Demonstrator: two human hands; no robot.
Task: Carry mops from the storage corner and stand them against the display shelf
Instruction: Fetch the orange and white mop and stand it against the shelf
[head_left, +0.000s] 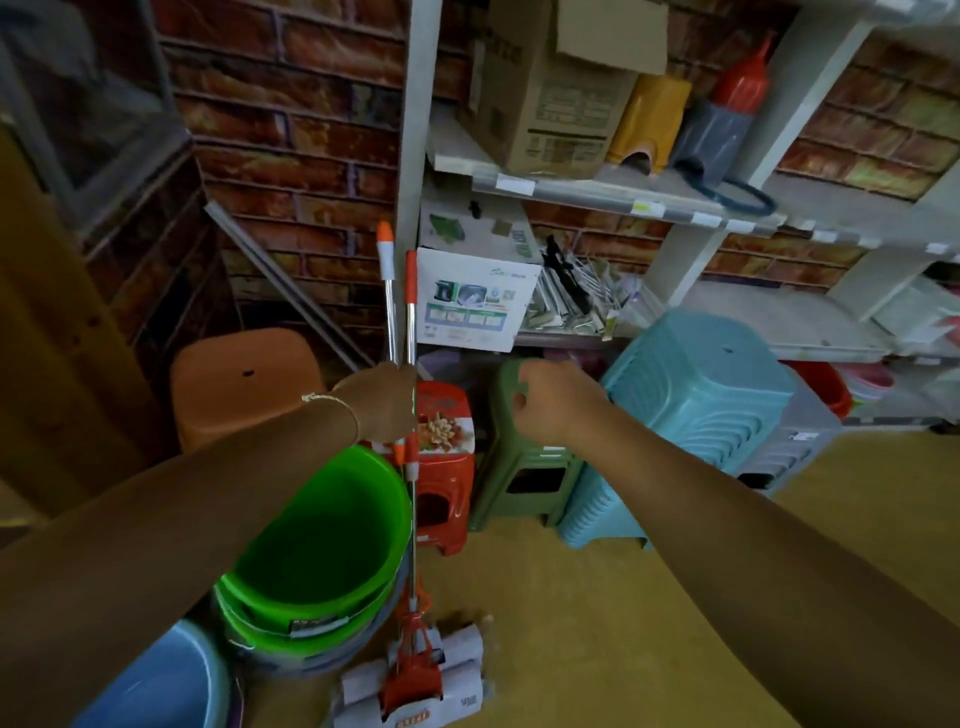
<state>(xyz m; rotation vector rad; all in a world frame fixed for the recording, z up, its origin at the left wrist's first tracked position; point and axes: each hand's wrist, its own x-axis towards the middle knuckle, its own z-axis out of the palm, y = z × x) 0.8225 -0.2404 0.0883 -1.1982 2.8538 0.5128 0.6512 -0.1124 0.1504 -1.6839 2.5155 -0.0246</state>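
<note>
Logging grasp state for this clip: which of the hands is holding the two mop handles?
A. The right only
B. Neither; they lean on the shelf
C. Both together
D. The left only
D: the left hand is wrapped around both mop handles, while the right hand hangs beside them with loosely curled fingers, holding nothing.

The left hand (382, 400) covers the stretch of the 2 mop handles (410, 322) that it grips, and its fingers are out of sight behind them. The near edge cuts off the wrapped mop heads (415, 675) and the blue bucket (171, 686) at near left. The green buckets (322, 545) hide the tubs stacked under them. Print on the white box (475, 299) and on the cardboard carton (550, 104) is too blurred to read. The right hand (553, 397) shows only its back, so its fingertips cannot be made out.
</note>
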